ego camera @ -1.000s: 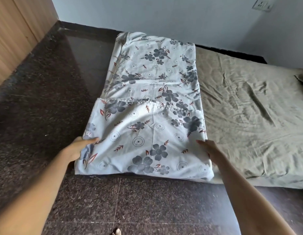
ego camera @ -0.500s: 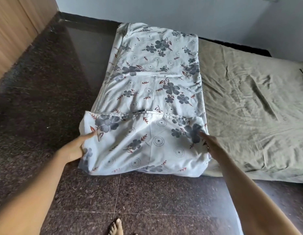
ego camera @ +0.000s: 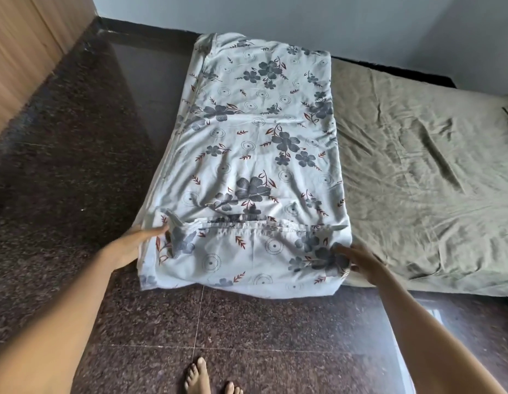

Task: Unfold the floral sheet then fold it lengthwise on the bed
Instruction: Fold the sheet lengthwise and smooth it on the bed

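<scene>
The white floral sheet (ego camera: 258, 155) lies as a long folded strip along the left side of the bed (ego camera: 423, 166), running from the far wall to the near edge, where it hangs over the mattress end. A short hemmed flap crosses its near end. My left hand (ego camera: 134, 245) holds the flap's left corner with the fingers reaching into the cloth. My right hand (ego camera: 358, 260) grips the flap's right corner at the mattress edge.
The bed wears an olive-green crumpled cover. Dark speckled granite floor (ego camera: 76, 166) runs left of the bed and in front of it. A wooden panel (ego camera: 22, 44) stands at the far left. My bare feet (ego camera: 201, 376) stand on the floor below the sheet.
Both hands have drawn the near flap toward me, so it has shrunk from a wide panel to a narrow band and more sheet lies flat. The view has shifted closer.
</scene>
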A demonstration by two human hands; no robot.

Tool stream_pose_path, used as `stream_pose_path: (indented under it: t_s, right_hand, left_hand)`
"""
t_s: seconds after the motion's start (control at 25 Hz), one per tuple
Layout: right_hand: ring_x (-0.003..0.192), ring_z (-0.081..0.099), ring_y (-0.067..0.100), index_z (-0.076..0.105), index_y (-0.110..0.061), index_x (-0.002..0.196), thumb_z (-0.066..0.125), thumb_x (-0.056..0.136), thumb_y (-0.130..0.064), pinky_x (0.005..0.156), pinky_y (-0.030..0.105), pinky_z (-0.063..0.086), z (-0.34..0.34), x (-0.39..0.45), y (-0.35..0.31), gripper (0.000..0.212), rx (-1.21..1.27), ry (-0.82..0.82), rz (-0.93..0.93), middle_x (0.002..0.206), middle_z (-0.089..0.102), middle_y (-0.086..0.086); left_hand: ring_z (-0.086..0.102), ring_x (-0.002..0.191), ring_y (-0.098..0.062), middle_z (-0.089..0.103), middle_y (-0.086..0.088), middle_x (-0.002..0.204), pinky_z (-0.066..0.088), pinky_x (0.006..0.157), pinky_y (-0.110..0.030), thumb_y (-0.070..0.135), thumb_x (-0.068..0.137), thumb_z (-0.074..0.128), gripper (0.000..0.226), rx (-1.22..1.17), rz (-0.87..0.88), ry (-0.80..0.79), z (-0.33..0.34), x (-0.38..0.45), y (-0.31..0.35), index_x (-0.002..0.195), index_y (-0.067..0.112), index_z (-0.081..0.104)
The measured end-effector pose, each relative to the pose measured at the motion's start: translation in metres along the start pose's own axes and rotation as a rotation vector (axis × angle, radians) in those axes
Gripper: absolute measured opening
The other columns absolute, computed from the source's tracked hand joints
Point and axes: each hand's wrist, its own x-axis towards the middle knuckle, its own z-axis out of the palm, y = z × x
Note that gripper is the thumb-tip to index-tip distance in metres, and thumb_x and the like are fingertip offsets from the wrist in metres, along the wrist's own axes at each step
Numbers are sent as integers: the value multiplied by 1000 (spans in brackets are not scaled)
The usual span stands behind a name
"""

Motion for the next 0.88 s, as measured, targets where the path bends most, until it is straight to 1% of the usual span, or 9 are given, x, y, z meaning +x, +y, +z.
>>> stream_pose_path:
  t_s: [0.12,0.2,0.28,0.4,0.48,0.56,0.64,0.76,0.88]
  right_hand:
    - [72,57,25,61,-11,80,58,77,2,61,27,49,-3,-3,8,13,-74,58,15,82,63,21]
    - [63,51,16,53,-15,69,53,83,5,54,21,48,-2,-8,10,25,-248,61,136,73,56,7]
    - [60,48,9,49,-21,66,52,87,1,47,15,45,2,-4,11,30,-383,24,167,70,51,-1]
    - [49,46,8,49,-23,59,50,85,2,47,18,37,15,-1,4,36,-505,12,61,64,48,1]
    - [63,47,17,53,-15,59,53,85,-9,60,25,35,26,-3,8,27,-661,21,6,69,51,4]
    - [78,52,20,65,-11,77,56,86,-18,68,27,36,31,-4,9,14,-732,24,-54,79,57,10]
    - [84,61,29,72,-7,87,60,84,-21,69,32,40,33,1,11,19,-619,77,-74,84,65,13]
    - [92,62,35,68,-9,95,56,82,-21,67,33,40,31,-2,-6,21,-394,367,-39,94,67,19]
    - [109,57,38,58,-6,113,60,83,-30,76,35,40,29,11,-17,38,-237,478,5,114,61,22]
  left_hand:
    - [63,99,-28,71,-16,100,46,98,-40,3,85,61,21,181,-195,-39,-6,12,-18,106,3,64]
    - [61,81,-25,67,-16,85,51,83,-37,3,78,60,18,491,-400,-128,-8,11,-37,96,0,62]
    - [52,69,-17,58,-8,75,43,64,-27,10,73,58,6,769,-410,-130,1,10,-44,79,8,57]
    - [38,59,-11,41,2,63,29,58,-26,22,68,59,18,1072,-402,-224,23,12,-40,62,18,43]
    - [42,70,-14,43,1,71,32,65,-26,34,52,62,26,1165,-428,-298,27,19,-45,67,19,46]
    - [48,95,-20,52,-2,95,40,81,-31,41,60,65,40,1065,-388,-302,31,23,-48,91,17,57]
    - [51,108,-19,55,2,114,42,96,-40,43,87,55,40,838,-153,-101,36,24,-43,115,14,55]
    - [64,89,-25,70,-5,96,50,79,-38,47,89,51,36,745,175,428,33,34,-36,94,13,62]
    - [63,96,-34,67,-15,103,47,77,-38,22,88,59,17,573,314,802,37,46,-39,97,7,58]
